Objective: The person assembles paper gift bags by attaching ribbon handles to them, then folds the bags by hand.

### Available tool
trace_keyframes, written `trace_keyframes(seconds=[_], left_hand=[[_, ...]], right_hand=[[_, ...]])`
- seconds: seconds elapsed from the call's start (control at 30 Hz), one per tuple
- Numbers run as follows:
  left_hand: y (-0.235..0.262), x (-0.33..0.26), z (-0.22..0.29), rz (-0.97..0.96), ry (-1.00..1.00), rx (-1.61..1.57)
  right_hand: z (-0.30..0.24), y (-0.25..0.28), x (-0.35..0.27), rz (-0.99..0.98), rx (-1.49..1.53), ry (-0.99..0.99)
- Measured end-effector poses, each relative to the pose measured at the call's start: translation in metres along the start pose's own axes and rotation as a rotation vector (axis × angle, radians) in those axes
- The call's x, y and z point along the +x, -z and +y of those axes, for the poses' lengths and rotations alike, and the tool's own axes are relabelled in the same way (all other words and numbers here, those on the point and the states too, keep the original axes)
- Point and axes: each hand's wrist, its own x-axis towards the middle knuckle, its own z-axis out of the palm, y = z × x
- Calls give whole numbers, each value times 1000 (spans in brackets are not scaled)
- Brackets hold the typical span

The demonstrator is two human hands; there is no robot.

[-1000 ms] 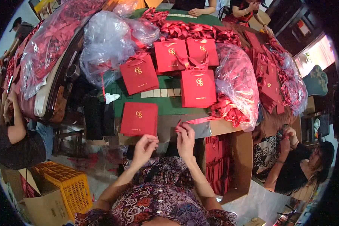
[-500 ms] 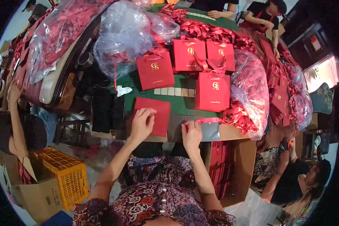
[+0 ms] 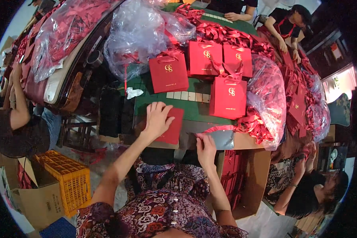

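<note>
While left hand (image 3: 156, 119) presses flat bag (image 3: 171, 126), table edge (image 3: 242, 141) near.

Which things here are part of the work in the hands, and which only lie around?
In the work:
left hand, pressing the flat red bag
right hand, at the red ribbon

Lying around:
standing red bags
clear plastic sacks
yellow crate
cardboard box

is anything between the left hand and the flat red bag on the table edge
Nothing visible. The left hand lies palm down directly on the flat red bag, fingers spread over its upper left part. The right hand sits apart to the right, at a red ribbon on the table edge.
</note>
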Motion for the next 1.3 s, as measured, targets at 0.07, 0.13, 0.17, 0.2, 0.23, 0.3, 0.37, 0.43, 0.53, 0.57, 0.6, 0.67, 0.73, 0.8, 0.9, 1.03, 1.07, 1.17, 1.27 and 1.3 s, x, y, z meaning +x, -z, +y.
trace_keyframes(seconds=[0.07, 0.13, 0.17, 0.2, 0.23, 0.3, 0.37, 0.43, 0.53, 0.57, 0.6, 0.67, 0.73, 0.8, 0.9, 1.03, 1.07, 1.17, 1.27, 1.3], left_hand=[[-1, -2, 2, 51, 28, 53], [3, -5, -2, 23, 51, 82], [2, -6, -5, 51, 25, 101], [3, -7, -7, 52, 27, 103], [6, -7, -6, 15, 19, 80], [7, -8, -1, 11, -4, 19], [7, -12, 8, -28, -3, 16], [7, -13, 18, -40, -16, -9], [4, -16, 37, -84, -18, -61], [2, -18, 41, -100, -18, -84], [0, -20, 46, -91, -19, -105], [-6, -22, 53, -79, -40, -99], [-8, -23, 59, -100, -38, -123], [-9, -26, 61, -141, -10, -169], [-9, -31, 62, -188, 45, -255], [-7, -36, 66, -203, 93, -276], [-6, -36, 67, -203, 111, -279], [-4, -37, 71, -180, 110, -285], [-3, -40, 77, -189, 139, -301], [-5, -41, 78, -153, 133, -284]], right_hand=[[-3, -1, 2, -16, 28, -19], [-6, -2, 4, -30, 31, -15], [-7, -4, 6, -31, 33, -13], [-8, -5, 7, -34, 47, -21], [-9, -5, 7, -35, 59, -31], [-8, -8, 6, -42, 72, -35], [-9, -11, 5, -26, 99, -14], [-10, -11, 4, -46, 115, -47], [-14, -8, 5, -86, 119, -85], [-17, -8, 6, -68, 120, -68], [-19, -8, 7, -50, 122, -51], [-17, -10, 7, -31, 97, -56], [-15, -10, 7, -55, 47, -72], [-14, -9, 7, -55, 39, -79], [-10, -6, 5, -147, 106, -192], [-11, -2, 6, -250, 71, -268], [-11, 0, 7, -250, 72, -271], [-12, 2, 8, -274, 80, -323], [-12, 2, 9, -281, 111, -355], [-13, 3, 9, -280, 114, -369]])
